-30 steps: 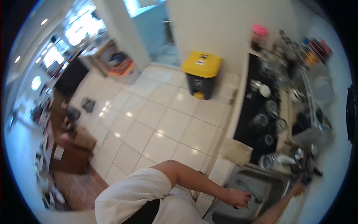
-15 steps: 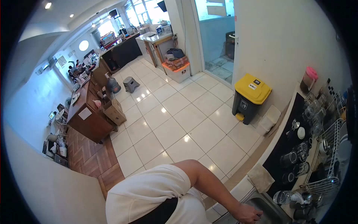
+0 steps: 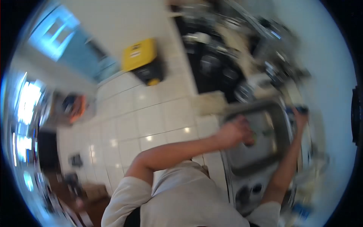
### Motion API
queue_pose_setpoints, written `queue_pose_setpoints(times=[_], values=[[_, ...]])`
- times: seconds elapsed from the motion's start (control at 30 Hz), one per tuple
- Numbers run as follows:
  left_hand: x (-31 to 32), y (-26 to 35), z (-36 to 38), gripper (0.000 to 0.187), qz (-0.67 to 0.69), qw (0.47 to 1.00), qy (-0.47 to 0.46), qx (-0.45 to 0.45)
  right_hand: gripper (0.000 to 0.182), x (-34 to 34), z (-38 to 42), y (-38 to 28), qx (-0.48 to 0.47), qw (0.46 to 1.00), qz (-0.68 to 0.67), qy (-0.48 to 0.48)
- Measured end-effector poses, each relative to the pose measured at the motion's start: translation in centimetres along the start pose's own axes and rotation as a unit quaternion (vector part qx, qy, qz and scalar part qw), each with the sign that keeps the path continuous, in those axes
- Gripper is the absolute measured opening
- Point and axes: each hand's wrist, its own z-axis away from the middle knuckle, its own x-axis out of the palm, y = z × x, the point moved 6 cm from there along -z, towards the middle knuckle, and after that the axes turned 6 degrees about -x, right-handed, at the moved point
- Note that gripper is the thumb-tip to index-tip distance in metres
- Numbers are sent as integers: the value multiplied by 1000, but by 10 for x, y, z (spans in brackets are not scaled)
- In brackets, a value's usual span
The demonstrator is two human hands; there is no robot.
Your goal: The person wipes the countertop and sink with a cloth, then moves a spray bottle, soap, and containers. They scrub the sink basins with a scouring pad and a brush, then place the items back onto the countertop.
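The view is smeared by motion. My left hand [image 3: 236, 132] is over the metal sink basin [image 3: 247, 168], with its fingers curled. Something small, brownish and partly green shows at its fingertips, too blurred to name. My right hand [image 3: 300, 116] reaches past the basin's far right rim. Its fingers are bent around a dark bluish thing [image 3: 297, 109] whose kind I cannot make out. A beige cloth [image 3: 208, 103] lies on the counter edge beside the sink.
Glassware [image 3: 210, 64] stands on a black mat [image 3: 194, 73] beyond the sink, with a wire dish rack [image 3: 245, 15] next to it. Dark round items [image 3: 244, 195] lie in the sink's near section. A yellow-lidded bin [image 3: 140, 55] stands on the tiled floor.
The view has swung right and down toward the sink. The bin and room have shifted left in view. My right hand has come into view; my left hand remains over the sink.
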Motion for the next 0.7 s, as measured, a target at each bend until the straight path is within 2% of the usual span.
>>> queue_pose_setpoints(times=[0.07, 0.1, 0.13, 0.17, 0.2, 0.33, 0.4, 0.47, 0.57, 0.7], values=[[4, 4, -20, 17, -15, 999, -27, 35, 89, -49, 59, -80, -16, 996, -70, 56], [4, 8, -33, 15, -19, 999, -11, 45, 88, -72, 82, -117, 8, 999, -43, 29], [-1, 17, -44, 17, 6, 999, 5, 51, 86, -75, 95, -116, 5, 996, -79, 37], [4, 20, -56, 17, 23, 998, -4, 59, 85, -85, 110, -128, 0, 998, -45, 45], [11, 22, -64, 17, 32, 997, -15, 67, 80, -100, 134, -155, 14, 995, -70, 69], [53, 5, -62, 18, 50, 993, -90, 60, 71, -78, 203, -149, 40, 995, -76, 46], [88, -12, -49, 19, 36, 988, -142, 53, 69, -59, 236, -129, 107, 992, -60, 22], [124, -34, -32, 19, 12, 979, -199, 47, 68, -25, 272, -102, 140, 984, -99, 44], [173, -66, -2, 20, -21, 951, -302, 61, 74, 22, 305, -83, 214, 969, -110, -54], [195, -80, 20, 23, -82, 927, -361, 61, 77, 69, 332, -82, 220, 966, -71, -113]])
